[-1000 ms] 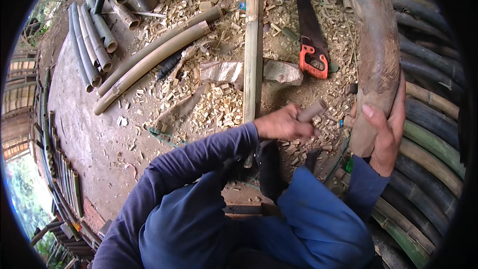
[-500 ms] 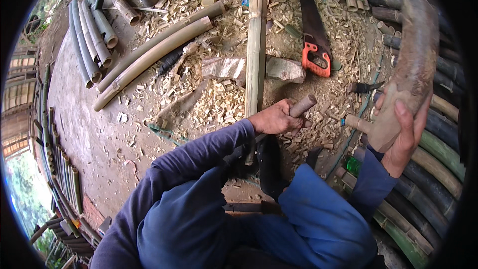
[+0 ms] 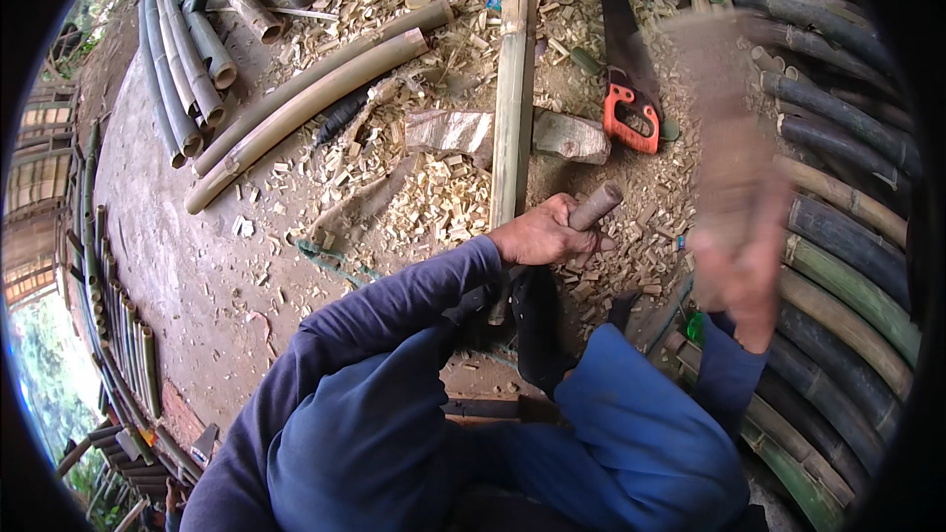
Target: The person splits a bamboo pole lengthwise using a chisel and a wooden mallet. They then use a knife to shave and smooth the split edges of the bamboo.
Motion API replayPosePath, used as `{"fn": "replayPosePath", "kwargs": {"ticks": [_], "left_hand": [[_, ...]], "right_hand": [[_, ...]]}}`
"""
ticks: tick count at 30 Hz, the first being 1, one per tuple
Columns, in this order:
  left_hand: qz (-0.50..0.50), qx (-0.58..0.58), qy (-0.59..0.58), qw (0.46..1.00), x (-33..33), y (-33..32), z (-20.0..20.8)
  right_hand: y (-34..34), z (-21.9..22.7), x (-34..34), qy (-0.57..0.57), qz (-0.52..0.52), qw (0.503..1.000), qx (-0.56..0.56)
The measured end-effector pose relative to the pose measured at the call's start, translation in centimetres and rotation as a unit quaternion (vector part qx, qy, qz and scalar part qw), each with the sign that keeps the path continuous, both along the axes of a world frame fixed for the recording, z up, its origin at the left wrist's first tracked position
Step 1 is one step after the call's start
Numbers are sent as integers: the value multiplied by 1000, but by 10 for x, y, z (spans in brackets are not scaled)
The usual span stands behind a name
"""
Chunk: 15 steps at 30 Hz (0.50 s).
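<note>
My left hand [image 3: 540,234] is closed around a tool with a thick round wooden handle [image 3: 596,207]; the tool's other end is hidden under my fingers. The hand lies against a long, pale greenish bamboo pole [image 3: 509,108], near its closer end. This pole runs away from me across a rough block [image 3: 570,137]. To the right, my right hand [image 3: 734,281] grips a thick wooden mallet [image 3: 729,128], its heavy end pointing up and away. Both are smeared by motion, and the mallet is apart from the handle.
An orange-handled handsaw [image 3: 631,118] lies beyond my hands. Wood chips [image 3: 443,202] cover much of the ground. Two cut poles [image 3: 315,113] lie at left, with several dark bamboo tubes [image 3: 182,69] behind. Rows of bamboo [image 3: 847,266] line the right side.
The mallet and my right hand have swung left, toward the wooden handle. My left hand keeps its hold on the tool, almost unmoved.
</note>
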<state>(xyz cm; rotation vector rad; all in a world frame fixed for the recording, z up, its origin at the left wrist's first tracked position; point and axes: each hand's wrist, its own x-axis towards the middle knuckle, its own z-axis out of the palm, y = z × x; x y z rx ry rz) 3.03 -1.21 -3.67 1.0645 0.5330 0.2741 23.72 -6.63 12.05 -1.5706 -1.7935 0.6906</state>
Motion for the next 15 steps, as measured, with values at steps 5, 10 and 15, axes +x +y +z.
{"fn": "replayPosePath", "kwargs": {"ticks": [5, 10, 15], "left_hand": [[-23, -29, 15, 999, -2, 1, 2], [-32, -47, 6, 998, 3, 5, 1], [-18, -106, 13, 994, -6, 10, -8]], "right_hand": [[14, 16, 1, 52, 33, 985, -163], [2, 44, 12, 242, -129, 961, -17], [16, 3, 4, -27, 107, 977, -185]]}}
